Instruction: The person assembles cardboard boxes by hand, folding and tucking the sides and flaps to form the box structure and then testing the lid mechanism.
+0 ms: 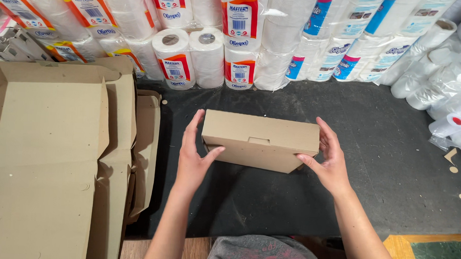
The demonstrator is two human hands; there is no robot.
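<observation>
A closed brown cardboard box [261, 141] is clasped between the left hand [194, 161] and right hand [330, 162], fingers spread along its ends; it is apparently lifted slightly off the dark mat [394, 168].

Dark work surface in a stockroom
Wrapped paper rolls [208, 51] line the black mat's [390, 152] far edge; flat cardboard blanks [43, 152] lie left.

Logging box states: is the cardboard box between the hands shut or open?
Shut. The box has its lid flap folded down with the tab tucked into the front; left hand and right hand press its sides.
</observation>
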